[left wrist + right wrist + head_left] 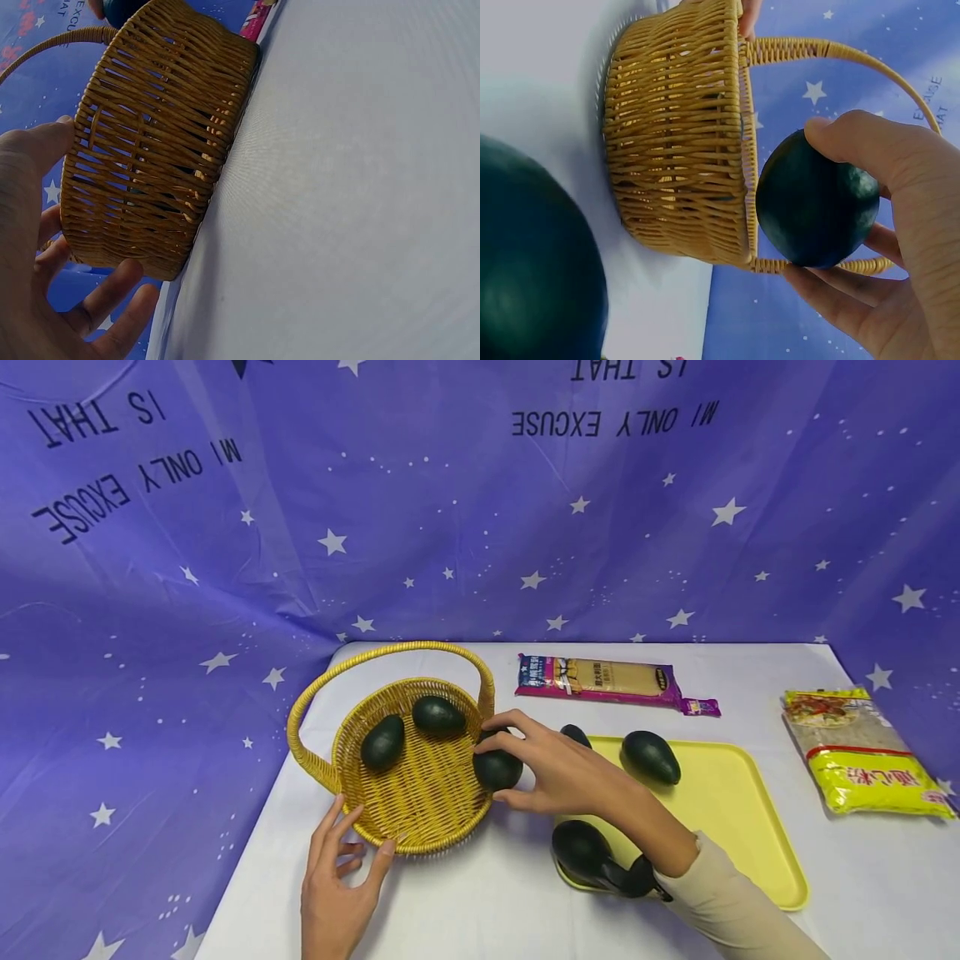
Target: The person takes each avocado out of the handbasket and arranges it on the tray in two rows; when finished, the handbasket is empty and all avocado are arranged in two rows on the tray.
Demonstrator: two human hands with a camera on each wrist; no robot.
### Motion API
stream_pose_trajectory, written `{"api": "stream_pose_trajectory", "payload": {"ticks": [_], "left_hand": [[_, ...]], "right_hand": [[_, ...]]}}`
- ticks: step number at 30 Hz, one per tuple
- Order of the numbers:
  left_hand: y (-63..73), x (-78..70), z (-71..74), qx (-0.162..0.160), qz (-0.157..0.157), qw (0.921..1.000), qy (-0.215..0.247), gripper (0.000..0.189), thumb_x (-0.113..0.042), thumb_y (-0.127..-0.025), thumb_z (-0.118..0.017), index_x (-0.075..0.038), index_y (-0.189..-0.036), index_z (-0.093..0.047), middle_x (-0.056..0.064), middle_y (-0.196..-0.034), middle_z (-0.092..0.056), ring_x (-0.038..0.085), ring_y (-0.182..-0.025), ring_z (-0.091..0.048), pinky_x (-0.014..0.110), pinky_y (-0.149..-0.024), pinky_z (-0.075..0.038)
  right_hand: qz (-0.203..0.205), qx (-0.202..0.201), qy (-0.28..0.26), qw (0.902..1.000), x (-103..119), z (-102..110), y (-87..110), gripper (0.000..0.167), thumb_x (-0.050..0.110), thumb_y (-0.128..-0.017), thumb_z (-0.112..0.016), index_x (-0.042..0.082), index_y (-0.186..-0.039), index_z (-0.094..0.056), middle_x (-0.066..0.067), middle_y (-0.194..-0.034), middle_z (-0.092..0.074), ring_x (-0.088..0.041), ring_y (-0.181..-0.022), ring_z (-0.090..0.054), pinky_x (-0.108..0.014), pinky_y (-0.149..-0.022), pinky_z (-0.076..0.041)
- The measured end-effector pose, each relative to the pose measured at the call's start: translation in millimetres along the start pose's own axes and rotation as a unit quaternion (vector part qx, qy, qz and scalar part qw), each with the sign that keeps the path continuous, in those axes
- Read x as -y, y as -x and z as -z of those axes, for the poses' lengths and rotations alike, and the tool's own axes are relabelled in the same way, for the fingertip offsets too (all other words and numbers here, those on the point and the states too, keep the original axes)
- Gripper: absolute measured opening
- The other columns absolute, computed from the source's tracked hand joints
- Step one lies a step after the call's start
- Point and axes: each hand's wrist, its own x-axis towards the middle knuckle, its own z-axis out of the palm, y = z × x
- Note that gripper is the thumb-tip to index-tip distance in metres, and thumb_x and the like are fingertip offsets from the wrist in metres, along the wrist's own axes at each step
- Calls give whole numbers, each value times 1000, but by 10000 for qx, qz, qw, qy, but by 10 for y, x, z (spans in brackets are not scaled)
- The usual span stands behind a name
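My right hand [551, 768] grips a dark green avocado [497, 770] at the right rim of a yellow wicker basket [431, 847]. The right wrist view shows this avocado [817, 202] between thumb and fingers, level with the rim. Inside the basket lie two more avocados, one at the left [383, 743] and one at the back [438, 716]. My left hand [337, 877] is at the basket's front left, fingers spread. In the left wrist view its thumb touches the rim and its other fingers extend along the basket's side.
A yellow tray [720, 802] on the right bears several avocados, including one at its back [651, 757] and one at its front left [581, 850]. Behind it lies a noodle packet [600, 681]; a yellow-labelled bag [862, 752] lies far right. A starry purple cloth [450, 527] hangs behind.
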Motion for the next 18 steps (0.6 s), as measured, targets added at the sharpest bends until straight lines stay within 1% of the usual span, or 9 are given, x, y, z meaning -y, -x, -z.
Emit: {"api": "stream_pose_trajectory", "payload": {"ticks": [5,8,13,18], "left_hand": [[4,8,3,-8,-34,10000,-14,61,-27,-92,-90,-22,-148,-65,-16,-167,-42,15,-101,-65,10,-83,-54],[6,8,4,-17,-51,10000,-39,60,-27,-93,-89,-21,-148,-66,-15,-167,-42,15,-101,-65,11,-83,-54],[8,1,5,-11,14,10000,-87,60,-29,-93,-89,-22,-148,-65,-15,-167,-42,14,-101,-64,10,-82,-54],[3,1,-11,2,33,10000,-38,61,-29,-93,-89,-22,-148,-65,-16,-167,-41,14,-101,-63,10,-83,-53]], "right_hand": [[-23,-143,45,9999,-8,45,66,54,34,-90,-89,23,-138,-66,-3,-152,-52,-18,-130,-61,-39,-105,-59],[-79,-143,77,9998,-25,58,106,54,33,-91,-89,23,-138,-66,-3,-151,-52,-16,-128,-62,-38,-103,-59],[-217,-148,128,9996,-57,77,187,56,33,-90,-88,23,-140,-65,-1,-151,-51,-16,-122,-64,-38,-99,-61],[-354,-232,157,9990,-108,96,270,56,33,-89,-88,25,-140,-65,0,-150,-52,-17,-123,-63,-38,-99,-60]]}}
